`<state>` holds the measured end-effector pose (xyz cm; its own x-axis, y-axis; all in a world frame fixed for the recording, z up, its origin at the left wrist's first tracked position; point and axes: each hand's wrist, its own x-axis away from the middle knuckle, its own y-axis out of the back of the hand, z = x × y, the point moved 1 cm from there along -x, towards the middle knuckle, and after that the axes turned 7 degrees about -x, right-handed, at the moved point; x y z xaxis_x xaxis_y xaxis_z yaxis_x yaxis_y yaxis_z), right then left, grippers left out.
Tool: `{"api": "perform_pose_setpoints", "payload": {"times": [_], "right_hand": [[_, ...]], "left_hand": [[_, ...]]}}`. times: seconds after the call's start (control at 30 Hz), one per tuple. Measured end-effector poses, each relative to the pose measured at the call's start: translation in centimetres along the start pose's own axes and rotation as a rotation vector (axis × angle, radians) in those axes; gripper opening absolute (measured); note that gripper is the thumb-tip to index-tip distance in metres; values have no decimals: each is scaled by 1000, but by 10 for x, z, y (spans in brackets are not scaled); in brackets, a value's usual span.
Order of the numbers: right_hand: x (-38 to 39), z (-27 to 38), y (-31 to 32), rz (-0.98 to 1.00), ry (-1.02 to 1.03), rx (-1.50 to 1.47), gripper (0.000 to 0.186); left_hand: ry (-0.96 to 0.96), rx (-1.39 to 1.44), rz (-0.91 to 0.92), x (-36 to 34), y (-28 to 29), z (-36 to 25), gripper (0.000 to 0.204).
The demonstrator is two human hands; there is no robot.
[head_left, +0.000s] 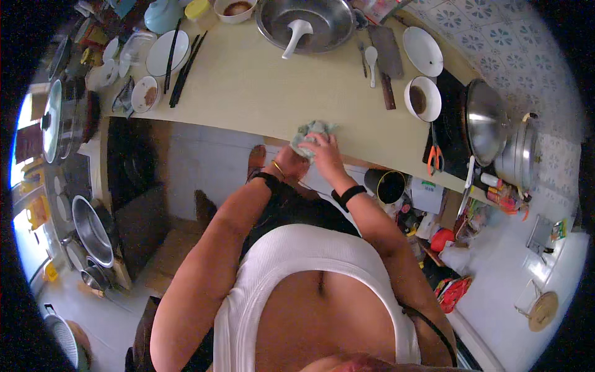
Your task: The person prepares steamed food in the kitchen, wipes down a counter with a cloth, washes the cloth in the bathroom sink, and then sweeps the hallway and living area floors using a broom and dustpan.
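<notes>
Both hands, left hand (290,162) and right hand (325,155), are gripping a bunched green cloth (312,134) at frame centre on the counter edge (248,118); wiping outward risks it slipping off, or sweeping toward the cleaver (388,56) at upper right.

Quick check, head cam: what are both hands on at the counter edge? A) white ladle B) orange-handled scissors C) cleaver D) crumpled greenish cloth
D: the left hand and right hand both press on the crumpled greenish cloth at the near edge of the counter; the white ladle lies in the steel basin, and the orange-handled scissors and cleaver lie untouched.
</notes>
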<state>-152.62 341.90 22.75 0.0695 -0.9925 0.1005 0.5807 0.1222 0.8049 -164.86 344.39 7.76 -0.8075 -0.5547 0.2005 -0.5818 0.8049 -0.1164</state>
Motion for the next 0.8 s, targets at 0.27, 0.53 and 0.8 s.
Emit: {"api": "perform_pose_setpoints", "payload": {"times": [0.27,0.53,0.8], "right_hand": [[-34,-56,45,-367,-169,-114,50],[-152,-3,-36,-359,-7,52,48],[-117,58,-43,-14,154,-107,50]], "left_hand": [[341,1223,-69,45,41,-42,13],[316,1019,-391,115,150,-65,15],[132,1249,-312,139,216,-51,16]]}}
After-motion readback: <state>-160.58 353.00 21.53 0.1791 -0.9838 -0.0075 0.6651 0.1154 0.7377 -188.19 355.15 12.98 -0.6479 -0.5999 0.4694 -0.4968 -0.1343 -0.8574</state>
